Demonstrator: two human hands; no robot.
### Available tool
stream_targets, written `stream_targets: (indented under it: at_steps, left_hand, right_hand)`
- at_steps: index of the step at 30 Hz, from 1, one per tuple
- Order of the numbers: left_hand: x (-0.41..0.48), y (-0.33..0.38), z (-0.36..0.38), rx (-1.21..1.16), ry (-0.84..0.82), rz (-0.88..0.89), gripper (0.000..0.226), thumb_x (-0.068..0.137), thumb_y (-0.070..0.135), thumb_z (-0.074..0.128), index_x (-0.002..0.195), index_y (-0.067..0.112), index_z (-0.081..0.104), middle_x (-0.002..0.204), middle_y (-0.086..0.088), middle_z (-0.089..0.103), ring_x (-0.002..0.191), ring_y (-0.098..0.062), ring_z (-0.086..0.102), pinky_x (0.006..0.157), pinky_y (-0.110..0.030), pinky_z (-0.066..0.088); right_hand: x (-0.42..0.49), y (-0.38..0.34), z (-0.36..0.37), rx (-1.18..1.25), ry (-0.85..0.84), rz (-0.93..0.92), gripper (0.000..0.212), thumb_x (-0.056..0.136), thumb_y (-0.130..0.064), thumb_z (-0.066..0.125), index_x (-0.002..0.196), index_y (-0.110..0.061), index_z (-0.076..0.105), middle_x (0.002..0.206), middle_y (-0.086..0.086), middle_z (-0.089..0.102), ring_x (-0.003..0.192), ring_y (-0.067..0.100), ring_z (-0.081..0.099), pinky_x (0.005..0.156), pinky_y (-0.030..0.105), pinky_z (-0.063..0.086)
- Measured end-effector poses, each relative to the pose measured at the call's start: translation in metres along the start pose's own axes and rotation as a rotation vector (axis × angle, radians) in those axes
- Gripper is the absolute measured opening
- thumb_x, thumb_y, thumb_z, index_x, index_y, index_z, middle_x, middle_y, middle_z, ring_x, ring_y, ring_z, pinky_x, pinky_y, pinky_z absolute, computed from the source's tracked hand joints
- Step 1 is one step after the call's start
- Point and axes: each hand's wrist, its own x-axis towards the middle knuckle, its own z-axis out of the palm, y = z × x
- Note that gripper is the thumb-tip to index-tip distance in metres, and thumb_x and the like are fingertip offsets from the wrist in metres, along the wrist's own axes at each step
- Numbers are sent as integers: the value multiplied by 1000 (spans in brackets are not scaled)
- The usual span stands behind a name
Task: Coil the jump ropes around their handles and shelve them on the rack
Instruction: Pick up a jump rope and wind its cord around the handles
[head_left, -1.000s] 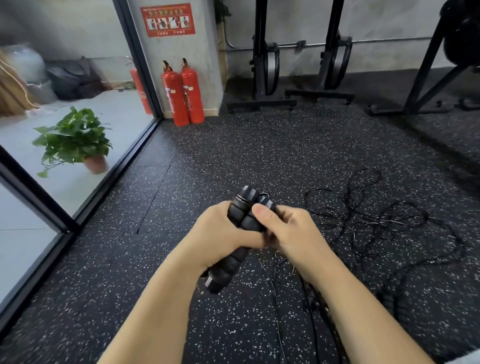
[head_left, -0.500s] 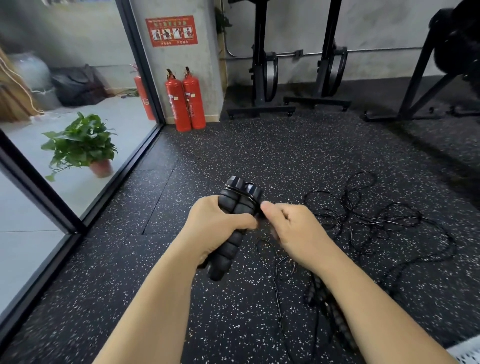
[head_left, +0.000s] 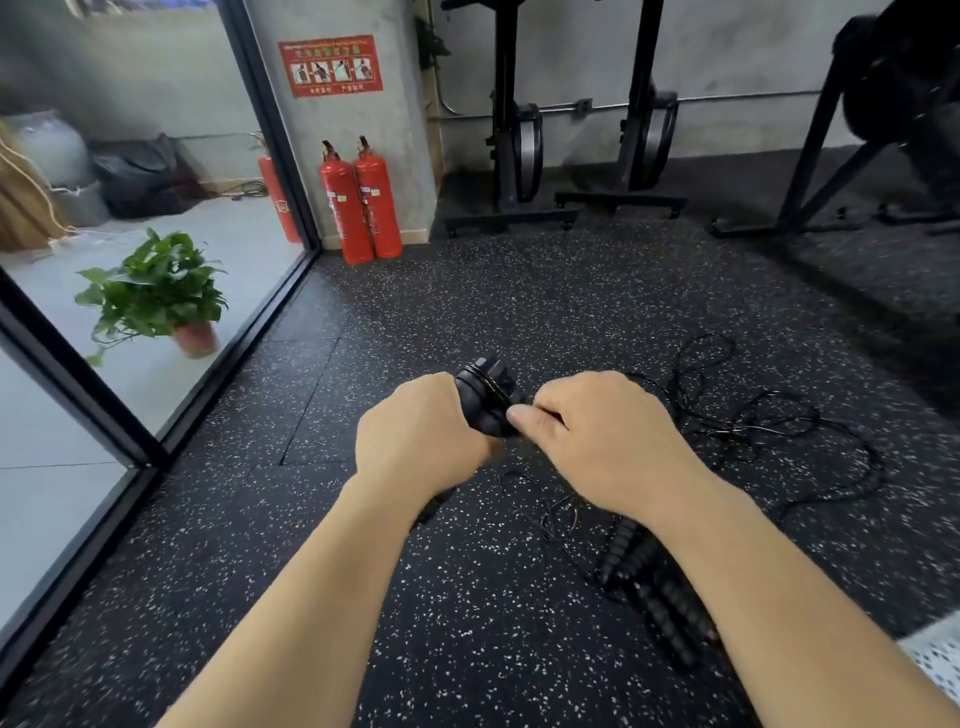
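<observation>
- Lower right of the frame, under the right forearm: a second rope's handles (head_left: 649, 587) lie on the floor (head_left: 467, 623). They look like two ribbed grips, with nothing wound on them.
- Centre: the left hand (head_left: 421, 436) is curled tight round the held handles (head_left: 485, 395), seemingly two side by side. The right hand (head_left: 597, 436) sits just beside their top, thumb and forefinger pinching the thin cord.
- Only a turn or so shows at the handle tops, so I judge the coiling barely begun.
- Middle right: loose cord (head_left: 727, 415) sprawls tangled, most of it left to wind.
- Upper frame: three fire extinguishers (head_left: 345, 208), one potted plant (head_left: 156, 291), two black stands (head_left: 506, 130). I cannot tell which is the rack, and nothing is shelved.
</observation>
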Motion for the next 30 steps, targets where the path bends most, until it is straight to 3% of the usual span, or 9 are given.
stream_targets:
  at_steps: [4,6,10,15,18,21,25,30]
  left_hand:
    - [-7,25,8,244,69,199,38,76,50,67,70,23,40,70,8,54,66,-21,56,53,-26,35]
    - [-10,34,11,285,72,267,36,77,52,65,73,25,41,73,8,53,70,-22,55,58,-28,37]
    - [-16,48,9,364,-1,393,32,72,51,68,84,26,52,72,8,56,70,-20,58,57,-28,37]
    - [-31,63,8,474,-162,552,40,69,44,74,72,27,39,69,10,51,65,-15,52,61,-29,40]
    - [-42,72,12,490,-195,653,41,69,42,74,71,27,36,68,10,49,57,-7,42,55,-28,36]
    - [-47,74,11,473,-197,693,42,70,42,73,70,28,33,69,10,48,58,-6,40,59,-29,36]
    - [-49,75,8,450,-240,710,45,71,44,74,71,28,32,70,10,48,59,-3,39,63,-30,36]
    - [-52,80,5,346,-300,711,43,70,38,76,71,29,34,67,11,48,58,-1,41,58,-27,32]
  right_hand:
    - [2,12,-8,-25,64,31,50,96,-47,46,57,-15,39,57,-4,47,57,18,46,49,29,27]
    - [1,16,-10,-44,61,26,52,96,-47,45,56,-14,40,57,-3,48,57,18,47,49,28,27]
    - [-6,27,-16,-84,97,45,52,97,-42,44,53,-14,39,56,-4,45,60,19,45,53,29,30]
    - [-17,38,-22,-189,157,24,56,99,-44,39,50,-17,37,55,-4,41,59,15,38,50,27,22]
    - [-24,46,-23,-182,181,42,57,98,-49,40,50,-17,40,55,-4,42,62,17,40,55,30,27]
    - [-26,57,-19,-27,163,110,59,94,-50,47,47,-15,41,49,-3,42,56,15,41,55,29,29]
    - [-29,67,-21,332,60,130,62,90,-42,61,42,-18,31,38,-8,24,41,11,24,49,27,24]
    - [-36,70,-24,587,41,138,53,89,-33,68,49,-9,42,37,-10,27,36,7,24,40,15,23]
